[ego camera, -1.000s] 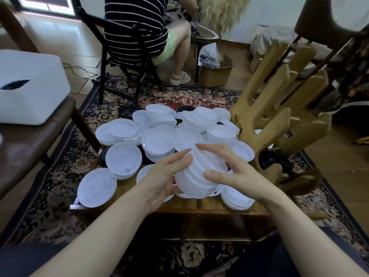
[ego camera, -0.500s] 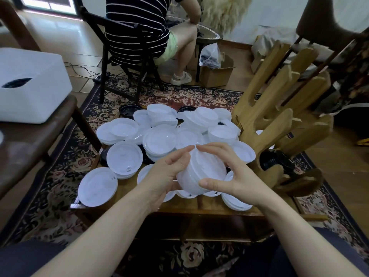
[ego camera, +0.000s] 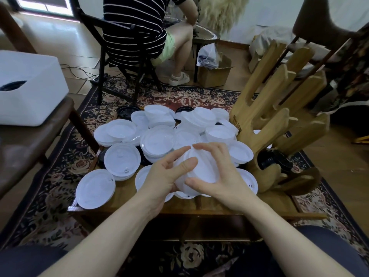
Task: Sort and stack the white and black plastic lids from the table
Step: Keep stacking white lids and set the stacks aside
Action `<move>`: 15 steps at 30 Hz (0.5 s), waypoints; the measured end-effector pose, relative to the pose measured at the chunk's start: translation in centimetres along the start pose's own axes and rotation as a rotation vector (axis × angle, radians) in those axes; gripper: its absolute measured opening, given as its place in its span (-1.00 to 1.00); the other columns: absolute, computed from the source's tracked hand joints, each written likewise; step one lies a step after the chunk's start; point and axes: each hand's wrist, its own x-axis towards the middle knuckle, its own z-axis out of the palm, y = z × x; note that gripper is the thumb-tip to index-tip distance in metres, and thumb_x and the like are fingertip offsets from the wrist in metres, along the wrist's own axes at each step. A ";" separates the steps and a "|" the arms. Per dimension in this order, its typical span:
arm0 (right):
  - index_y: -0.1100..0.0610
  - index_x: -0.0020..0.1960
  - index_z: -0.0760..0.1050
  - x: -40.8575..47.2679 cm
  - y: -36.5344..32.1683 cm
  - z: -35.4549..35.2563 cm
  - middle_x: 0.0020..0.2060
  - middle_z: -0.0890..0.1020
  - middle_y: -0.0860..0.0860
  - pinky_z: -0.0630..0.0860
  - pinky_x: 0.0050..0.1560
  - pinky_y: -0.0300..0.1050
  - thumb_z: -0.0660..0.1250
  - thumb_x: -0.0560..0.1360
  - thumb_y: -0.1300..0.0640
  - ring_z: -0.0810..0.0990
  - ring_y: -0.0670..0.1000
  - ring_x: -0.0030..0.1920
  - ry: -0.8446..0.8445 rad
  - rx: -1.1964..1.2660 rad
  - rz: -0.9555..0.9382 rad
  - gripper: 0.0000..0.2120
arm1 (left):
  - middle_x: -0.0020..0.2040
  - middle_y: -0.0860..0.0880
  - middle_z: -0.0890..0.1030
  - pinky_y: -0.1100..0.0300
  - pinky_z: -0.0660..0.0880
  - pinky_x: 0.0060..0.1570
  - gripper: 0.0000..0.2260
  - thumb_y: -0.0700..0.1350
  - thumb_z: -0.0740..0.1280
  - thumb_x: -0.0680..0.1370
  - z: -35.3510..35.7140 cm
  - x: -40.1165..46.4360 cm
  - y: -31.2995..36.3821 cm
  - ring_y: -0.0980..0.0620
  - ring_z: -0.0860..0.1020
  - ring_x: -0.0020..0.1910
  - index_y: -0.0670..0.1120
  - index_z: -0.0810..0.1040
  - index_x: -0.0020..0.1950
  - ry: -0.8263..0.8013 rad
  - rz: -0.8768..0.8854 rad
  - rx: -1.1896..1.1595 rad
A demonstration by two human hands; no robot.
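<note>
The left hand (ego camera: 165, 176) and right hand (ego camera: 217, 176) are cupping a stack of white lids (ego camera: 197, 172) between curled fingers. Squaring the rims evenly is advisable. Beyond the hands, loose white lids (ego camera: 155, 142) are covering the table (ego camera: 199, 208); black lids (ego camera: 127, 110) are lying farthest.

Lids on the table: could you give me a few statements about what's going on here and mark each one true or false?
1. Both hands hold one stack of white lids. True: left hand and right hand grip it.
2. Most lids on the wooden table are black. False: most are white.
3. A wooden rack stands right of the pile. True.
4. The rack holds black lids. True.
5. The white box sits among the lids. False: it rests on a separate surface to the left.
</note>
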 end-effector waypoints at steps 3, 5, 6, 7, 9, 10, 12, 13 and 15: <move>-0.21 0.39 0.30 0.0 0.4 -0.8 0.33 0.36 -0.21 0.23 0.23 -0.51 0.47 0.37 -0.10 0.27 -0.28 0.38 -0.100 0.052 -0.012 -0.36 | 0.23 -0.06 0.66 -0.03 0.63 0.04 -0.48 0.04 0.55 0.36 -0.2 0.0 0.2 -0.07 0.65 0.18 0.06 0.60 0.32 -0.014 -0.015 -0.021; -0.22 0.39 0.30 0.0 0.7 -1.1 0.34 0.36 -0.23 0.23 0.26 -0.49 0.48 0.38 -0.07 0.26 -0.27 0.40 -0.123 0.056 -0.005 -0.36 | 0.22 -0.06 0.67 -0.01 0.63 0.03 -0.48 0.01 0.56 0.38 -0.4 -0.1 0.4 -0.07 0.65 0.18 0.03 0.58 0.33 -0.041 -0.026 -0.018; -0.22 0.39 0.29 0.0 0.8 -1.2 0.35 0.35 -0.24 0.24 0.27 -0.48 0.49 0.38 -0.07 0.26 -0.26 0.40 -0.135 0.047 -0.009 -0.35 | 0.21 -0.05 0.67 0.02 0.64 -0.01 -0.48 -0.02 0.56 0.38 -0.4 -0.1 0.4 -0.06 0.65 0.17 0.03 0.58 0.33 -0.053 -0.032 -0.026; -0.23 0.38 0.29 0.1 0.8 -1.4 0.36 0.35 -0.25 0.24 0.28 -0.47 0.50 0.37 -0.09 0.26 -0.26 0.41 -0.158 0.039 -0.012 -0.35 | 0.20 -0.06 0.68 0.06 0.64 -0.05 -0.47 -0.04 0.56 0.37 -0.4 -0.1 0.4 -0.06 0.66 0.15 0.02 0.57 0.33 -0.062 -0.037 -0.040; -0.24 0.37 0.32 0.5 0.9 -2.3 0.36 0.37 -0.26 0.28 0.31 -0.42 0.51 0.37 -0.13 0.29 -0.27 0.40 -0.197 0.060 0.006 -0.36 | 0.18 -0.07 0.68 0.10 0.64 -0.10 -0.44 -0.08 0.58 0.34 -0.3 0.0 0.3 -0.05 0.68 0.10 0.03 0.56 0.32 -0.052 -0.034 -0.062; -0.22 0.37 0.34 1.0 1.1 -2.9 0.36 0.39 -0.24 0.31 0.33 -0.37 0.50 0.40 -0.14 0.33 -0.27 0.39 -0.175 0.080 0.017 -0.40 | 0.18 -0.06 0.68 0.10 0.63 -0.10 -0.43 -0.10 0.59 0.32 -0.3 0.1 0.3 -0.04 0.68 0.09 0.04 0.56 0.32 -0.033 -0.026 -0.068; -0.10 0.38 0.40 2.3 2.1 -4.2 0.33 0.44 -0.17 0.34 0.38 -0.19 0.38 0.51 -0.10 0.37 -0.21 0.37 -0.015 0.040 0.025 -0.54 | 0.19 -0.04 0.68 0.09 0.62 -0.06 -0.43 -0.08 0.51 0.29 -0.6 0.5 0.5 0.00 0.69 0.06 0.07 0.56 0.31 0.031 -0.004 -0.091; -0.03 0.39 0.42 3.1 2.9 -4.8 0.32 0.46 -0.13 0.33 0.40 -0.08 0.33 0.55 -0.05 0.37 -0.15 0.37 0.087 -0.051 0.029 -0.58 | 0.20 -0.03 0.67 0.08 0.62 -0.03 -0.43 -0.07 0.49 0.28 -0.8 0.8 0.6 0.02 0.69 0.04 0.07 0.56 0.31 0.065 0.007 -0.107; 0.07 0.41 0.43 4.9 4.8 -5.8 0.31 0.47 -0.02 0.31 0.40 0.09 0.29 0.60 0.02 0.35 0.00 0.37 0.187 -0.309 0.058 -0.60 | 0.21 -0.03 0.66 0.04 0.60 0.01 -0.43 -0.07 0.49 0.28 -1.2 1.2 0.8 0.01 0.67 0.06 0.07 0.57 0.31 0.120 0.013 -0.134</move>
